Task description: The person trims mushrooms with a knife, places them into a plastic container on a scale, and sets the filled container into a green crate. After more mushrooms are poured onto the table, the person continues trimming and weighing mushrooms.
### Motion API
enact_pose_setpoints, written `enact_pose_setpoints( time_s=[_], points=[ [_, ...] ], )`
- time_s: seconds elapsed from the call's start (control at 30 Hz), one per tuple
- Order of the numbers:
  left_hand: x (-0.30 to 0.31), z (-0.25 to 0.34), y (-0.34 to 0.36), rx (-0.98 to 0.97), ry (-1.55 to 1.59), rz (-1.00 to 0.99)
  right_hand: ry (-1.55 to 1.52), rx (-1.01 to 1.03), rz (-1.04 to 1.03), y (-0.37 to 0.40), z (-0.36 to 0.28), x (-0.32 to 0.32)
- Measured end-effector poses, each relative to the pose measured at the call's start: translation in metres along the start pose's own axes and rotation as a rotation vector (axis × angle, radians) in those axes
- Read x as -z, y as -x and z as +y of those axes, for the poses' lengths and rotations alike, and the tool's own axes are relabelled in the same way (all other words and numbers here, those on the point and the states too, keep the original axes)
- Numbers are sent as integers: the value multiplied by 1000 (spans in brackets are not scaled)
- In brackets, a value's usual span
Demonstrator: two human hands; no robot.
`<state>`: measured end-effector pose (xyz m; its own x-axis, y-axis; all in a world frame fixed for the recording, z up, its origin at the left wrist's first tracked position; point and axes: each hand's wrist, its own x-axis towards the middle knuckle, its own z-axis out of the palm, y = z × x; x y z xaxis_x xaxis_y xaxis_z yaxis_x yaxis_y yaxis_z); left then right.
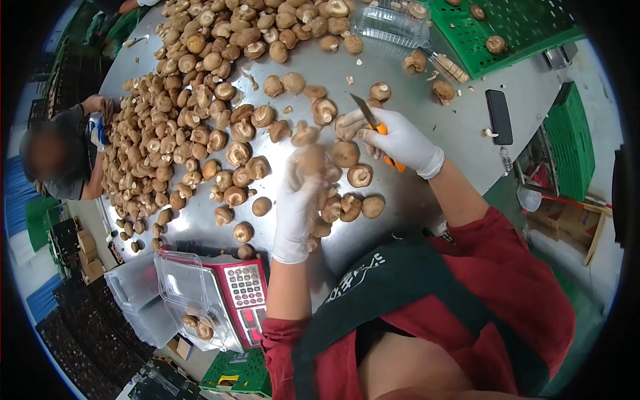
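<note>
White gloves cover both my hands. My left hand [298, 207] is closed around a brown mushroom [311, 160], blurred by motion, over the metal table. In my right hand [400, 141] is an orange-handled knife [381, 128], its dark blade pointing up and to the left. The fingertips of that hand are beside a mushroom on the table, and whether they touch it is unclear. Loose mushrooms [360, 175] lie between and below my hands. A large heap of mushrooms [160, 127] spreads over the left and far side of the table.
A red scale [245, 287] stands at the near left, with a clear plastic box [193, 293] holding mushrooms. A green crate [477, 50], a clear tray [390, 25] and a black phone [499, 117] are at the right. A co-worker [67, 157] is at the far left.
</note>
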<state>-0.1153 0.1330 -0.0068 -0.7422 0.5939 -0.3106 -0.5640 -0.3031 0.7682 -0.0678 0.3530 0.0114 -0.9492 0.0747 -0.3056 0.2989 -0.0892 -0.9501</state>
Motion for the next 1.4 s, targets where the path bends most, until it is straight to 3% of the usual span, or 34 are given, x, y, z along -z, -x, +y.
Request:
enact_pose_setpoints(
  time_s=[0.07,0.17,0.2,0.3,0.33,0.57,0.63,0.7,0.83,0.9,0.93,1.0,1.07,1.17,1.27,1.37,1.4],
  points=[
    [3,-1,10,77,236,-1,87,189,-8,-4,17,-13],
    [3,-4,23,157,409,-18,112,234,-115,-3,16,-33],
    [6,-7,27,175,428,-31,26,23,-165,6,-12,-38],
    [8,-8,38,227,464,-23,189,11,-131,5,1,-48],
    [6,-6,41,249,477,-23,110,-119,-189,8,-8,-48],
    [-4,-4,56,341,378,135,-61,-93,-150,21,15,-58],
    [11,-10,56,372,519,-85,-90,-187,-130,29,3,-58],
    [16,-14,58,376,618,-168,-51,-112,-151,32,8,-59],
    [-2,-12,62,363,688,15,174,112,-82,34,21,-64],
    [7,-16,60,403,639,-207,203,71,-97,37,15,-62],
    [25,-19,50,437,577,-490,218,51,-104,38,10,-61],
    [39,-27,52,373,414,-536,219,8,-119,41,6,-60],
    [10,-14,70,176,223,-69,195,-38,-135,42,4,-60],
    [-25,5,82,-160,-126,-28,-6,-208,-171,50,-9,-62],
    [-13,4,84,-79,-125,59,73,-191,-161,47,2,-68],
    [-4,5,84,-28,-40,122,557,304,4,46,31,-69],
    [-4,4,83,-37,-26,125,648,301,1,53,22,-69]
  ],
)
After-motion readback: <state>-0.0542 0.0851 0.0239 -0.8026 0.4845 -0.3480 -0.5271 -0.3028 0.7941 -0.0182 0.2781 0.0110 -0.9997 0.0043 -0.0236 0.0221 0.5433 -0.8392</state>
